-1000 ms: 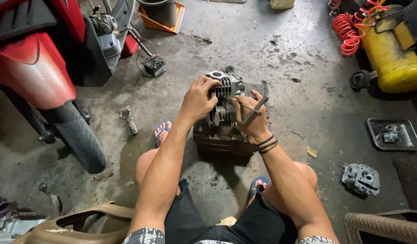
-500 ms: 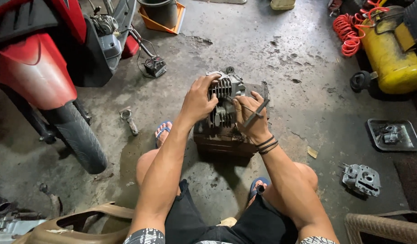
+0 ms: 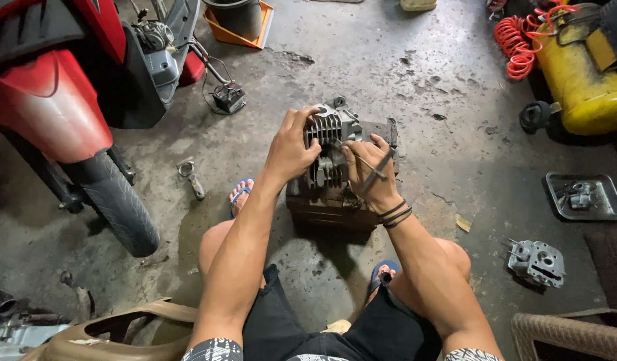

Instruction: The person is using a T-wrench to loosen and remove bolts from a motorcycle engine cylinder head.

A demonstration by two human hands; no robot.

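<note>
Both hands point(image 3: 290, 148) grip the finned engine cylinder point(image 3: 330, 127) on a block point(image 3: 325, 208).

Concrete floor point(image 3: 402, 87), stained and cracked. Directly on it: wooden block point(image 3: 328, 210) at centre; connecting rod point(image 3: 191, 177) to its left; metal tray point(image 3: 584, 197) and loose cylinder head point(image 3: 537, 262) at right; yellow compressor tank point(image 3: 579, 73); orange tray point(image 3: 245, 30); scooter tyre point(image 3: 121, 204).

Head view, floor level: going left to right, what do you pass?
Red motorcycle → connecting rod → left hand → finned engine cylinder → right hand → small cylinder head → metal tray.
</note>
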